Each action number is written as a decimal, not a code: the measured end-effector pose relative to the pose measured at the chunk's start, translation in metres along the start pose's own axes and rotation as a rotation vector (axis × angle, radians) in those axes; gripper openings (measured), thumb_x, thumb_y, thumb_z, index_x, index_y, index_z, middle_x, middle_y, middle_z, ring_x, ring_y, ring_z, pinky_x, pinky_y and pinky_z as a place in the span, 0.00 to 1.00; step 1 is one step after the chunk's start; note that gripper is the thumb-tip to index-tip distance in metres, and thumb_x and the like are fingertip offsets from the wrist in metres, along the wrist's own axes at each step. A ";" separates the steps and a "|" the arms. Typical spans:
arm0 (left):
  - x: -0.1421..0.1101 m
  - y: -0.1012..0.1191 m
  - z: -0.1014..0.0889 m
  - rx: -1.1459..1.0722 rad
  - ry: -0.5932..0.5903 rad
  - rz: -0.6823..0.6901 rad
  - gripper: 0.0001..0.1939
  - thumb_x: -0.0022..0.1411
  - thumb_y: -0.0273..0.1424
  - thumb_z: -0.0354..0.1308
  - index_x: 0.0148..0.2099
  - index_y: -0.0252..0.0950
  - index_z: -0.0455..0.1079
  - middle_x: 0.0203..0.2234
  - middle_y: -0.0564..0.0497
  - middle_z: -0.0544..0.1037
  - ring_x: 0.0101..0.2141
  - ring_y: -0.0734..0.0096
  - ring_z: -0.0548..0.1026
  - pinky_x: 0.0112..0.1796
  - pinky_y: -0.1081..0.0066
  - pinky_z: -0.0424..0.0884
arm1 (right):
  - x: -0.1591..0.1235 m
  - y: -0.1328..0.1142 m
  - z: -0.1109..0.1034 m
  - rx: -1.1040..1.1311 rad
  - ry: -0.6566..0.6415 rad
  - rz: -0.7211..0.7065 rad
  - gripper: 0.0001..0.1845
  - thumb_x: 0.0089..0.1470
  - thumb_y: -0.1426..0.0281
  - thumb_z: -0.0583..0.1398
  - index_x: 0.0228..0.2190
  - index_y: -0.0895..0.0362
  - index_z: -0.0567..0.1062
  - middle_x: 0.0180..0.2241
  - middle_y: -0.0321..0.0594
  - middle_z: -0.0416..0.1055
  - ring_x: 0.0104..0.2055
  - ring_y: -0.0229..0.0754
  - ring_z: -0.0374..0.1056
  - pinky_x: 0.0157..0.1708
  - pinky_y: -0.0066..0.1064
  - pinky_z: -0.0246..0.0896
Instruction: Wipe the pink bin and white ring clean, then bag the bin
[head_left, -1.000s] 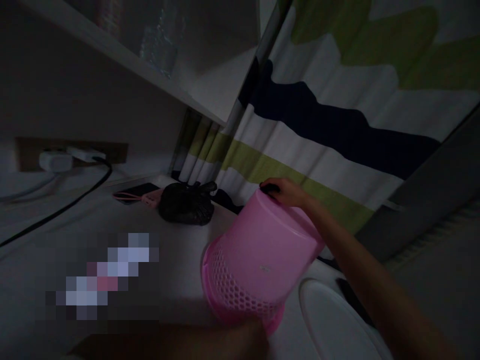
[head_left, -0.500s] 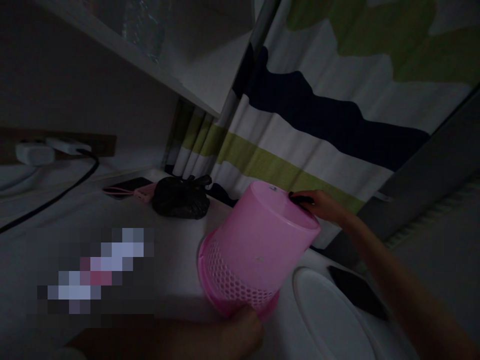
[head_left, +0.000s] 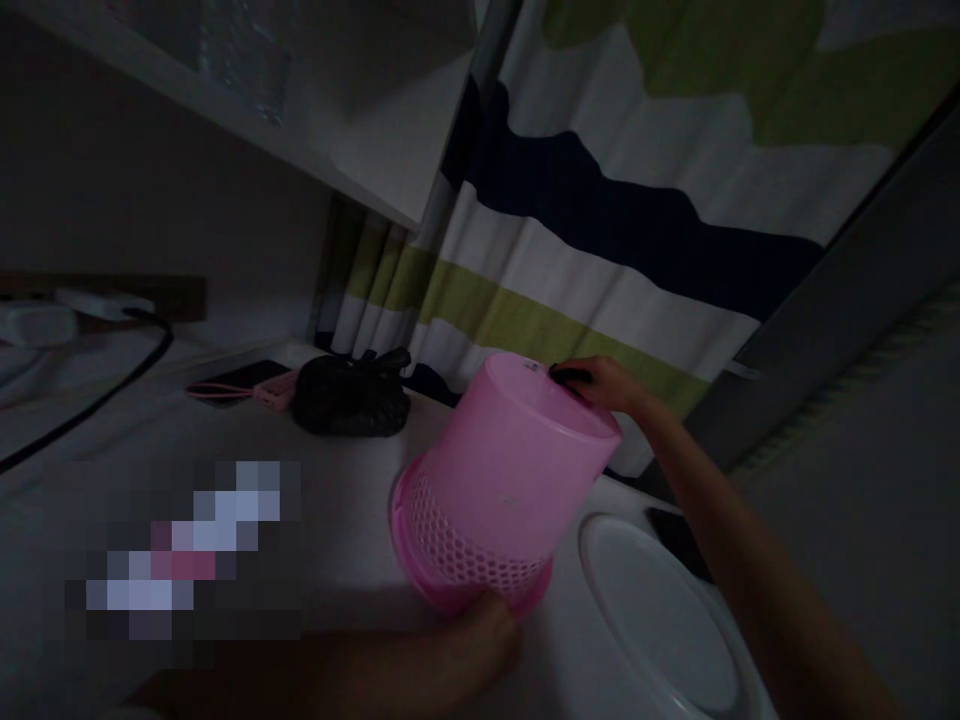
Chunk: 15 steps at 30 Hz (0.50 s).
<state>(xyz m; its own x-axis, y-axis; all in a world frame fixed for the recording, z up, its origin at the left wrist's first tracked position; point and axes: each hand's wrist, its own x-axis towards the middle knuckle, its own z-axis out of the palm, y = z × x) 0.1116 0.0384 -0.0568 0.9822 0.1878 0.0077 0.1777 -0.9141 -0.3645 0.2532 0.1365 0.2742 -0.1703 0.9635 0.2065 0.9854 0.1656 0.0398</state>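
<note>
A pink plastic wastebasket (head_left: 510,465) leans over on the white tabletop, its flat base tilted up toward the curtain. Its honeycomb-holed band and darker pink rim face down. Low at the near side, my left hand (head_left: 487,630) is closed on that rim, with the fingertips partly hidden. Up at the base, my right hand (head_left: 607,385) grips a small black object (head_left: 571,375), pressed against the base's surface. Dim light and the fingers keep me from telling what this black object is.
A knotted black plastic bag (head_left: 352,395) lies behind the basket, beside a pink power bank (head_left: 276,390) and a dark phone (head_left: 240,380). At right is a white oval lid (head_left: 660,610). A striped curtain (head_left: 570,230) hangs behind; a shelf (head_left: 360,180) juts out above.
The view has shifted slightly, so most things sit a little farther left. My right hand and the black object have slid slightly left along the basket's base. My left hand keeps its hold.
</note>
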 end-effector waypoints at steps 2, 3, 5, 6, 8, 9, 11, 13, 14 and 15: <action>-0.005 -0.002 -0.004 -0.006 -0.023 0.015 0.12 0.59 0.21 0.51 0.34 0.32 0.77 0.28 0.41 0.79 0.29 0.59 0.75 0.25 0.65 0.58 | -0.016 -0.002 -0.004 0.010 -0.006 0.003 0.20 0.51 0.76 0.54 0.45 0.57 0.75 0.43 0.40 0.74 0.43 0.42 0.71 0.46 0.34 0.66; -0.007 -0.003 -0.006 -0.009 -0.025 0.017 0.13 0.60 0.21 0.49 0.36 0.31 0.76 0.29 0.41 0.79 0.29 0.60 0.75 0.25 0.66 0.58 | -0.026 -0.003 -0.008 0.013 -0.013 0.001 0.20 0.51 0.76 0.54 0.45 0.56 0.74 0.43 0.39 0.74 0.42 0.41 0.71 0.45 0.33 0.67; -0.010 -0.005 -0.009 -0.021 -0.026 0.034 0.14 0.62 0.23 0.48 0.39 0.32 0.76 0.29 0.42 0.78 0.30 0.62 0.75 0.25 0.66 0.58 | -0.052 -0.009 -0.015 0.026 -0.025 -0.017 0.20 0.51 0.75 0.54 0.46 0.54 0.74 0.44 0.36 0.74 0.42 0.39 0.72 0.44 0.30 0.67; -0.011 -0.006 -0.010 -0.027 -0.027 0.048 0.14 0.62 0.24 0.48 0.40 0.32 0.76 0.29 0.42 0.78 0.30 0.63 0.75 0.25 0.66 0.58 | -0.065 -0.013 -0.018 0.037 -0.024 -0.031 0.20 0.51 0.75 0.54 0.46 0.53 0.74 0.45 0.35 0.74 0.43 0.38 0.71 0.45 0.28 0.67; -0.008 -0.008 -0.011 -0.035 -0.029 0.078 0.13 0.63 0.27 0.49 0.39 0.33 0.76 0.30 0.43 0.79 0.30 0.64 0.75 0.25 0.67 0.58 | -0.088 -0.023 -0.024 0.070 0.006 -0.075 0.19 0.53 0.73 0.54 0.47 0.52 0.73 0.47 0.35 0.72 0.46 0.38 0.70 0.46 0.27 0.66; -0.006 -0.009 -0.012 -0.040 -0.033 0.090 0.13 0.63 0.28 0.50 0.38 0.34 0.76 0.29 0.43 0.79 0.29 0.65 0.75 0.24 0.67 0.57 | -0.097 -0.029 -0.026 0.082 0.020 -0.092 0.19 0.54 0.73 0.54 0.47 0.52 0.73 0.48 0.35 0.72 0.48 0.37 0.69 0.47 0.27 0.65; -0.003 -0.011 -0.012 -0.057 -0.041 0.108 0.12 0.62 0.30 0.51 0.35 0.35 0.77 0.26 0.45 0.79 0.26 0.66 0.74 0.22 0.68 0.57 | -0.106 -0.037 -0.029 0.098 0.035 -0.110 0.19 0.54 0.73 0.54 0.47 0.51 0.73 0.48 0.36 0.71 0.49 0.38 0.69 0.49 0.27 0.64; 0.000 -0.013 -0.013 -0.074 -0.040 0.124 0.12 0.61 0.30 0.53 0.32 0.36 0.77 0.21 0.47 0.78 0.22 0.66 0.73 0.21 0.68 0.56 | -0.102 -0.041 -0.030 0.112 0.013 -0.103 0.20 0.53 0.75 0.54 0.46 0.51 0.74 0.48 0.36 0.72 0.48 0.38 0.69 0.48 0.28 0.64; 0.000 -0.013 -0.013 -0.076 -0.031 0.131 0.11 0.60 0.30 0.54 0.31 0.36 0.78 0.20 0.47 0.77 0.21 0.65 0.73 0.20 0.68 0.56 | -0.095 -0.040 -0.030 0.111 -0.004 -0.094 0.20 0.52 0.75 0.54 0.46 0.51 0.74 0.47 0.36 0.72 0.47 0.38 0.69 0.47 0.28 0.64; 0.000 -0.013 -0.013 -0.074 -0.020 0.138 0.10 0.59 0.30 0.55 0.31 0.36 0.78 0.19 0.47 0.77 0.21 0.64 0.73 0.20 0.68 0.56 | -0.087 -0.038 -0.030 0.103 -0.018 -0.082 0.20 0.52 0.76 0.55 0.46 0.51 0.74 0.47 0.36 0.73 0.47 0.39 0.70 0.47 0.28 0.65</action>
<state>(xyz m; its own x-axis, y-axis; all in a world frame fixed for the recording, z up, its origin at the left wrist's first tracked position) 0.1105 0.0462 -0.0399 0.9963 0.0653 -0.0567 0.0460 -0.9555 -0.2915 0.2306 0.0407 0.2837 -0.2510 0.9494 0.1890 0.9635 0.2637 -0.0450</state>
